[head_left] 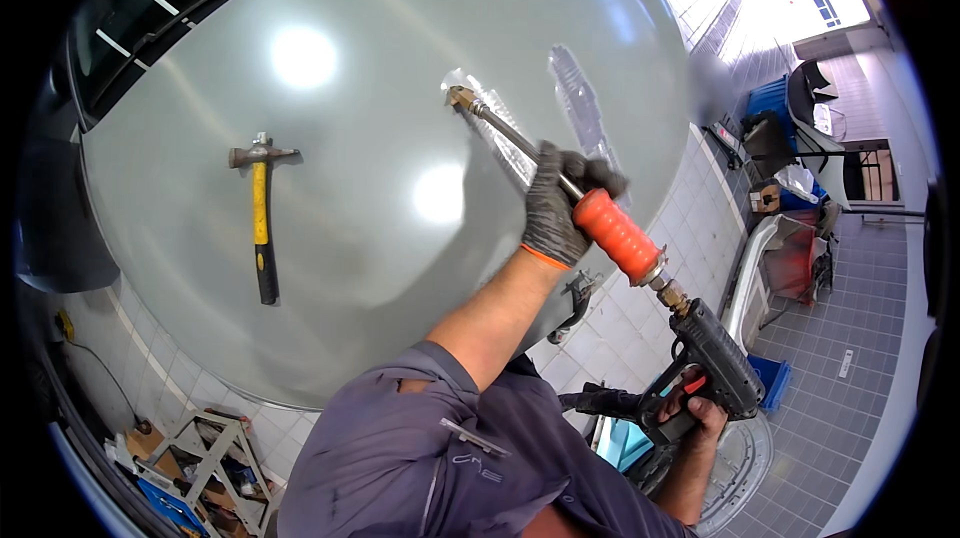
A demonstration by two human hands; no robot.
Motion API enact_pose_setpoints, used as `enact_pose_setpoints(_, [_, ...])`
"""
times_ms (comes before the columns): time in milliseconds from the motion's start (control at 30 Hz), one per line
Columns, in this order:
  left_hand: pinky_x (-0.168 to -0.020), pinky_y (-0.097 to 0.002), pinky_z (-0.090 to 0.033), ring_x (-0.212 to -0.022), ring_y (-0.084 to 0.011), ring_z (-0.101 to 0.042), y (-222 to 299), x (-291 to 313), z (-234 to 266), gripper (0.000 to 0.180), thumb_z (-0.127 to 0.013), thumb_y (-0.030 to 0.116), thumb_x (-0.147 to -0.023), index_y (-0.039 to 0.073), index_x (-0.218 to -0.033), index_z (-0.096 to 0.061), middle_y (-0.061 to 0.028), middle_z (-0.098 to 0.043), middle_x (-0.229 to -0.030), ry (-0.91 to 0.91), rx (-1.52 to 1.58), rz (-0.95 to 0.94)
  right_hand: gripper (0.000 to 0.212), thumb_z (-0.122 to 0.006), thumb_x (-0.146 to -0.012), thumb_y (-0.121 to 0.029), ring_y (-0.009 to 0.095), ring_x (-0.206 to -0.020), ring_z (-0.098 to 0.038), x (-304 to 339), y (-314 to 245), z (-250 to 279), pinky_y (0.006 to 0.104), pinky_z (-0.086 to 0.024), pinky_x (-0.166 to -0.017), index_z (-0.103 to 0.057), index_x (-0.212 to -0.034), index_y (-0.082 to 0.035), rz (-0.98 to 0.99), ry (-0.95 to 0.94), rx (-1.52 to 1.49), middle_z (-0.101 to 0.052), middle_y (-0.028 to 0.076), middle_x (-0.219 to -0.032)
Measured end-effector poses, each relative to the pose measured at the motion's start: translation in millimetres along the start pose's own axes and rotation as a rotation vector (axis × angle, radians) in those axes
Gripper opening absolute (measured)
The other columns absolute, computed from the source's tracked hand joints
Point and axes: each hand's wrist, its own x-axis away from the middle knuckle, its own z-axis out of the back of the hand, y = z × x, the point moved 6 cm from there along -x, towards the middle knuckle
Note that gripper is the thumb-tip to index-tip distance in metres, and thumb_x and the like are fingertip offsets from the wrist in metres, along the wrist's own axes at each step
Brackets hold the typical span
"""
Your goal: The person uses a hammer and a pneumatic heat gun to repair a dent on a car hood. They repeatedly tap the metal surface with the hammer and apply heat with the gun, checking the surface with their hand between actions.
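Observation:
A slide hammer dent puller slants across the car panel, its orange ribbed weight midway and a black pistol-grip body at its near right end. My left hand, in a dark glove with an orange cuff, is closed round the steel shaft just above the weight. My bare right hand wraps the pistol grip by the red trigger. At the far end, the brass tip is at a shiny bare-metal strip on the grey-green bonnet. Another bare-metal strip lies to its right.
A hammer with a yellow and black handle lies on the bonnet's left. A step stand with odds and ends is at lower left. Right, a loose bumper and a blue bin stand on the tiled floor. A dark hose meets the gun.

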Motion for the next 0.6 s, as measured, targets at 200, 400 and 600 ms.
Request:
enact_pose_setpoints(200, [-0.075, -0.0489, -0.056, -0.066, -0.0249, -0.062, -14.1, 3.9, 19.1, 0.039, -0.068, 0.049, -0.095, 0.013, -0.084, -0.061, -0.0025, -0.06, -0.07, -0.094, -0.017, 0.032, 0.044, -0.068, -0.075, -0.014, 0.032, -0.054, -0.064, 8.4, 0.3, -16.7, 0.0407, -0.057, -0.056, -0.058, -0.111, 0.01, -0.008, 0.04, 0.043, -0.06, 0.018, -0.065])
enact_pose_setpoints(400, [-0.066, -0.043, -0.057, -0.061, -0.0268, -0.064, -0.5, -17.7, 24.1, 0.039, -0.066, 0.048, -0.096, 0.013, -0.08, -0.057, -0.0047, -0.064, -0.067, 0.006, 0.036, 0.134, 0.042, -0.066, -0.078, -0.015, 0.031, -0.058, -0.065, 26.4, 9.8, -18.1, 0.0395, -0.056, -0.058, -0.056, -0.112, 0.007, -0.087, 0.101, 0.005, -0.061, 0.016, -0.066])
enact_pose_setpoints(600, [-0.054, -0.0255, -0.041, -0.046, -0.0103, -0.036, 24.7, -11.0, 16.1, 0.046, -0.052, 0.045, -0.102, 0.019, -0.066, -0.044, 0.0066, -0.036, -0.052, -0.54, 0.34, 0.216, 0.039, -0.066, -0.081, -0.017, 0.029, -0.059, -0.064, 40.1, 25.3, -48.7, 0.0411, -0.056, -0.059, -0.058, -0.112, 0.005, -0.135, 0.097, -0.129, -0.061, 0.014, -0.068])
